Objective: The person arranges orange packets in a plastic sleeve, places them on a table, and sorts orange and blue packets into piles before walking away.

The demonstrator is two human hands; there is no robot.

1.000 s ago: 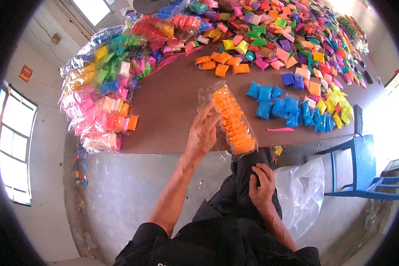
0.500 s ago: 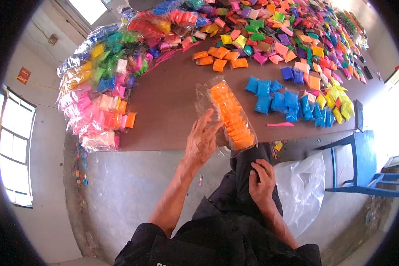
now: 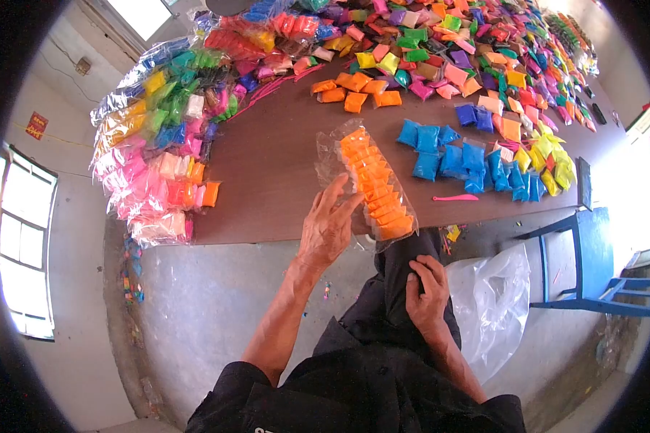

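Note:
A clear plastic bag holding a row of orange packets (image 3: 377, 186) lies slanted across the table's front edge, its loose film spreading at the upper left. Beside its left side is my left hand (image 3: 328, 225), fingers spread and fingertips right at the film. My right hand (image 3: 427, 294) rests on my dark trouser leg with fingers loosely bent and apart, grasping nothing. Right of the bag sit several blue packets (image 3: 453, 162) and a pink plastic strip shaped like a small knife (image 3: 456, 198). Loose orange packets (image 3: 354, 102) lie beyond the bag.
A large heap of mixed coloured packets (image 3: 455, 43) covers the back of the brown table (image 3: 267, 166). Filled clear bags (image 3: 152, 151) pile up along its left side. Yellow packets (image 3: 552, 162) lie at the right. A blue chair (image 3: 592, 252) and clear plastic sheeting (image 3: 487, 310) are on the floor side.

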